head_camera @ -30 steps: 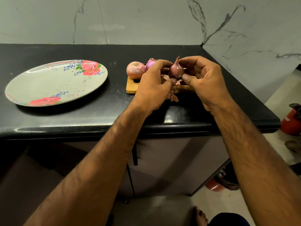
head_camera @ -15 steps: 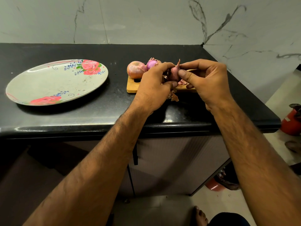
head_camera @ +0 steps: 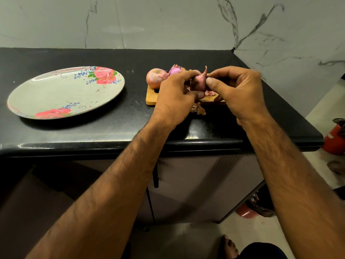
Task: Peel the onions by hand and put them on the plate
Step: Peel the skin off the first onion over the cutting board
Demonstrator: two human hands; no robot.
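Over the last second the person's hands have closed in around the small onion (head_camera: 199, 82), held just above the wooden cutting board (head_camera: 151, 99) near the countertop's (head_camera: 130, 113) right edge. The left hand (head_camera: 175, 94) grips it, thumb underneath. The right hand (head_camera: 237, 90) has moved its thumb up onto the onion's right side and pinches there. The papery tip is still on, so peeling likely continues. Loose skins (head_camera: 197, 109) lie at the board's front edge. A pale onion (head_camera: 156, 77) and a purple onion (head_camera: 175, 70) wait at its back left corner. The floral plate (head_camera: 56, 94), toward the left edge, holds none.
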